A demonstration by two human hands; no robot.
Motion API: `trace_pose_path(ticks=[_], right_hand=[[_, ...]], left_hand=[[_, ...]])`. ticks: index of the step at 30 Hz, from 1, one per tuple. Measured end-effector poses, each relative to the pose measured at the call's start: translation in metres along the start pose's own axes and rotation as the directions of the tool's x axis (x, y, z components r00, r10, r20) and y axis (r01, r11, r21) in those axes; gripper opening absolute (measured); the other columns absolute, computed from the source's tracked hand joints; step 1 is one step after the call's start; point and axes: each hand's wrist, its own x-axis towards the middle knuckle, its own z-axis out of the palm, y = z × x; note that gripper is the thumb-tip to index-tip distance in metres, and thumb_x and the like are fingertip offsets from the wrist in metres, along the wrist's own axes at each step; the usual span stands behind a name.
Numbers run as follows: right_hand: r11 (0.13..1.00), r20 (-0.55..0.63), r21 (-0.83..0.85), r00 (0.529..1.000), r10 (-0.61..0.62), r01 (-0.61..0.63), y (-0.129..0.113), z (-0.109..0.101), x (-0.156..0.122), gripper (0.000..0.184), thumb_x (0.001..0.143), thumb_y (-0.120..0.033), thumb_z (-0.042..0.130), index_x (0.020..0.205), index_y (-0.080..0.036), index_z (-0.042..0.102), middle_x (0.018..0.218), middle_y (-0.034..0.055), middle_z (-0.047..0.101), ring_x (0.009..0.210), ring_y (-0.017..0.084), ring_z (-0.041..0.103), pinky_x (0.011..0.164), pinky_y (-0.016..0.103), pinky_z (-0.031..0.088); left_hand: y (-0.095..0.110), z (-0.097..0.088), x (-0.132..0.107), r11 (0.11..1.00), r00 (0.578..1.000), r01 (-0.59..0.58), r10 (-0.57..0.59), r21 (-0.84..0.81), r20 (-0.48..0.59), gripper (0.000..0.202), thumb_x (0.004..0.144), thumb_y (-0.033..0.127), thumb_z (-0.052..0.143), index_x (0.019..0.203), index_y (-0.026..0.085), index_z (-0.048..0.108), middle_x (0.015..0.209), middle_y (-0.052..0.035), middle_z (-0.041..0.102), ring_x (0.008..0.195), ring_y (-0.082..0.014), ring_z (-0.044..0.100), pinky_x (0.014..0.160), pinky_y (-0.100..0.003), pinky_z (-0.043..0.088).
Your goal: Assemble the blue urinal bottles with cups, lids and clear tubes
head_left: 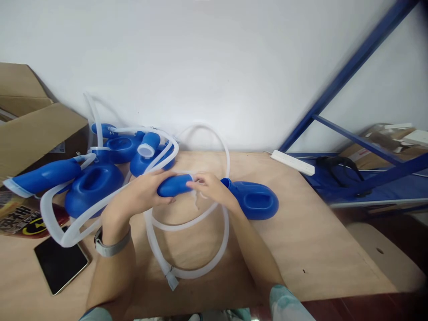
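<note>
A blue plastic urinal funnel lies sideways in my left hand, thumb below it and fingers over the top. My right hand is closed at the funnel's right, whitish end; its thumb touches the blue edge, and what the fingertips pinch is hidden. Below that end dangles a thin white strip. Under both hands a translucent hose lies in loops on the table, with a tied, tagged end at the front. Just right of my right hand rests a blue urinal bottle on its side, its neck toward the hand.
Several more blue bottles and funnels with hoses crowd the left side. Near them are a black tablet, an open cardboard box and a printed package. A white power strip lies beside a blue rack.
</note>
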Motion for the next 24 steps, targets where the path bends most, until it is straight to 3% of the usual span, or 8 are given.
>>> trace_pose_path(ticks=[2,6,10,14,16,19,21,24], right_hand=[[0.992,-0.087,0.129,0.996,-0.005,0.017,-0.003,0.004,0.003,0.046,0.098,-0.057,0.061,0.07,-0.021,0.054,0.068,-0.0048,0.048,0.066,0.013,0.05,0.065,0.027,0.04],[0.939,-0.12,0.332,0.992,-0.046,0.084,-0.006,0.002,0.003,0.056,0.094,-0.069,0.059,0.066,-0.024,0.045,0.063,-0.0045,0.042,0.059,0.013,0.042,0.058,0.028,0.037],[0.897,-0.37,0.404,0.929,-0.019,0.179,-0.006,-0.033,-0.015,0.065,0.088,-0.084,0.054,0.062,-0.027,0.04,0.06,-0.0038,0.037,0.053,0.014,0.037,0.051,0.03,0.038],[0.993,-0.344,0.047,0.935,-0.083,0.105,-0.001,-0.075,-0.045,0.046,0.092,-0.066,0.067,0.077,-0.023,0.066,0.079,0.0018,0.061,0.072,0.017,0.058,0.068,0.032,0.05],[0.989,-0.333,-0.134,0.937,-0.108,0.067,0.008,-0.083,-0.053,0.036,0.095,-0.057,0.069,0.085,-0.023,0.073,0.089,0.0035,0.066,0.082,0.019,0.064,0.077,0.034,0.053],[0.937,-0.199,-0.33,0.963,-0.183,0.11,0.027,-0.08,-0.058,0.028,0.099,-0.048,0.068,0.09,-0.024,0.078,0.11,0.0077,0.071,0.106,0.024,0.069,0.098,0.04,0.054],[0.907,-0.09,-0.387,0.972,-0.217,0.166,0.036,-0.077,-0.06,0.025,0.101,-0.043,0.066,0.092,-0.025,0.079,0.119,0.0088,0.073,0.116,0.026,0.068,0.106,0.044,0.052],[0.905,-0.041,-0.366,0.968,-0.248,0.216,0.038,-0.074,-0.062,0.018,0.101,-0.038,0.068,0.096,-0.026,0.079,0.12,0.0077,0.074,0.115,0.025,0.07,0.105,0.043,0.054]], left_hand=[[0.001,-0.005,-0.001,0.999,1.0,-0.015,0.014,-0.037,-0.022,0.074,0.081,0.065,0.072,0.144,0.027,0.065,0.138,-0.0109,0.072,0.121,-0.0369,0.069,0.105,-0.045,0.054],[0.004,-0.025,-0.011,0.987,0.994,-0.107,0.109,-0.122,0.008,0.076,0.079,0.066,0.076,0.144,0.028,0.067,0.134,-0.0079,0.075,0.115,-0.0361,0.072,0.102,-0.042,0.057],[0.002,-0.033,-0.023,0.979,0.985,-0.147,0.157,-0.141,0.067,0.07,0.079,0.056,0.078,0.143,0.031,0.066,0.133,-0.0044,0.075,0.113,-0.0322,0.073,0.103,-0.039,0.056],[0.005,-0.003,-0.003,0.994,0.952,0.078,-0.096,0.074,0.289,0.065,0.074,0.045,0.08,0.136,0.03,0.069,0.124,-0.0044,0.077,0.108,-0.0306,0.073,0.097,-0.037,0.056],[0.009,0.019,0.016,0.976,0.901,0.125,-0.188,0.18,0.39,0.062,0.072,0.04,0.082,0.131,0.027,0.071,0.127,-0.007,0.076,0.112,-0.0317,0.072,0.095,-0.037,0.056],[0.014,0.047,0.036,0.94,0.874,0.155,-0.275,0.305,0.402,0.071,0.07,0.035,0.085,0.138,0.024,0.067,0.135,-0.0118,0.072,0.121,-0.0366,0.068,0.099,-0.041,0.055],[0.02,0.058,0.04,0.941,0.904,0.116,-0.233,0.318,0.36,0.075,0.074,0.032,0.084,0.145,0.022,0.062,0.138,-0.0146,0.07,0.128,-0.0385,0.065,0.103,-0.043,0.053],[0.034,0.069,0.039,0.989,0.985,-0.054,0.029,0.14,0.17,0.072,0.091,0.041,0.073,0.157,0.023,0.049,0.153,-0.0151,0.06,0.141,-0.0357,0.057,0.112,-0.044,0.049]])
